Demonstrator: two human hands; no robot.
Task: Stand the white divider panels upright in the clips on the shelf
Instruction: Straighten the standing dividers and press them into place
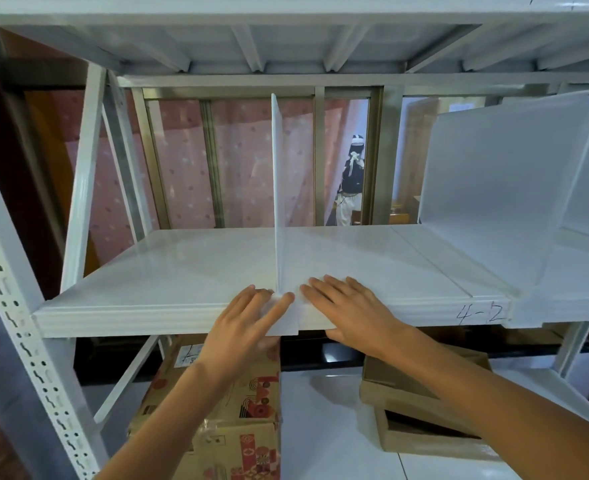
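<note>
White glossy metal shelf (182, 271) filled my head view. A thin, flat divider panel (278, 174) stood upright mid-shelf, with its foot at the clip (286, 325) on the near lip. My left hand (248, 318) pressed straight fingers on the clip. My right hand (350, 306) lay flat just right of it, holding nothing. I judged that even downward pressure would seat it squarely.

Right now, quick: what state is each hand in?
Left hand: open, straight fingers pressing the clip at the foot of the divider panel.
Right hand: open, flat on the shelf, holding nothing.
</note>
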